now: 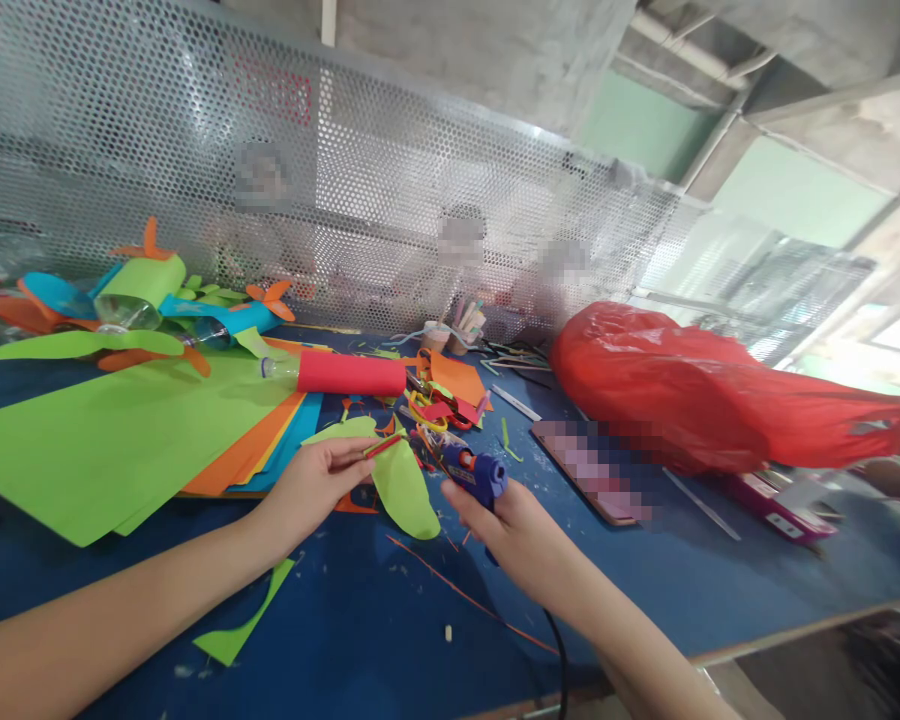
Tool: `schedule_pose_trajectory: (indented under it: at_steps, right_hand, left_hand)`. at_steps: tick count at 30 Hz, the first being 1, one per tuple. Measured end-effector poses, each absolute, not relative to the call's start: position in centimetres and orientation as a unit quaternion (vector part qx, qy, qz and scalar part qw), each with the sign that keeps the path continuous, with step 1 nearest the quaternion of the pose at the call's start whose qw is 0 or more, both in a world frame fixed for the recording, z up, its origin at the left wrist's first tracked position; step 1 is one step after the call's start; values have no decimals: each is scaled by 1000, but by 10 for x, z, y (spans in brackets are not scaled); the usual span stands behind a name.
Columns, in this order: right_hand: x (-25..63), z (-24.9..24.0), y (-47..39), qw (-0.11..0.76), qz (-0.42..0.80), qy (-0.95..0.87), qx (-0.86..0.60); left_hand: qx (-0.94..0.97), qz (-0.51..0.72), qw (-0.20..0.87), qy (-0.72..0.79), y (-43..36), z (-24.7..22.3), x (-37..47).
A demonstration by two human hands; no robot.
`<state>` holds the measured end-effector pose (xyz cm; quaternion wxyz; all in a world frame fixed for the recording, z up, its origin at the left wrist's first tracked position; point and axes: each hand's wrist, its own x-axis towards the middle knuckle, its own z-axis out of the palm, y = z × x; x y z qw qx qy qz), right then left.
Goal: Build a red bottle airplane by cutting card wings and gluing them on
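My right hand (517,540) is wrapped round a blue hot glue gun (481,474), whose nozzle points to the left. A black cord (559,650) runs down from it to the table's front edge. Facing it, my left hand (322,485) pinches a thin red strip (385,445) whose far end is close to the nozzle; whether they touch I cannot tell. Below the strip hangs or lies a rounded light green paper blade (405,492), with another green blade behind my fingers. Just beyond, a bottle wrapped in red paper (352,373) lies on its side.
Green paper sheets (120,430) cover the left, near paper-and-bottle models with propellers (142,285). Yellow-handled scissors (425,412) lie among scraps. To the right are a phone (585,470) and a red plastic bag (645,380). A perforated metal screen (390,170) stands behind the table.
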<state>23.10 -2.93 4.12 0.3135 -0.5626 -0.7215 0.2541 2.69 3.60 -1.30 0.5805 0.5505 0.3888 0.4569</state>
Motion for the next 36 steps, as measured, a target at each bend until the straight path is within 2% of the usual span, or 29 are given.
schedule_pose_trajectory:
  at_steps: [5, 9, 11, 13, 17, 21, 26, 30, 32, 34, 36]
  right_hand:
    - [235, 39, -28, 312, 267, -709, -573]
    - [247, 47, -26, 278, 279, -696, -601]
    - [255, 50, -24, 265, 254, -706, -605]
    - [263, 52, -21, 252, 170, -727, -616]
    - [279, 42, -14, 155, -10, -754, -639]
    - [293, 27, -9, 60, -29, -759, -647]
    - [300, 37, -9, 6, -28, -774, -632]
    - [279, 67, -6, 64, -26, -777, -626]
    - [261, 76, 5, 151, 79, -804, -569]
    - [245, 78, 21, 229, 236, -814, -479]
    - [233, 72, 37, 265, 348, -794, -423]
  left_hand:
    - [538, 458, 595, 383, 35, -11, 28]
    - [532, 459, 591, 397, 34, -11, 27]
    - [537, 460, 587, 394, 33, -11, 26]
    - [545, 461, 578, 395, 33, -11, 25]
    - [553, 459, 562, 408, 34, -11, 25]
    - [555, 458, 565, 405, 35, -12, 25]
    - [556, 463, 556, 409, 36, -8, 26]
    - [557, 473, 552, 401, 35, -1, 26]
    - [561, 469, 561, 388, 33, 4, 26]
    - [565, 463, 568, 380, 32, 7, 24]
    - [570, 461, 567, 375, 32, 10, 23]
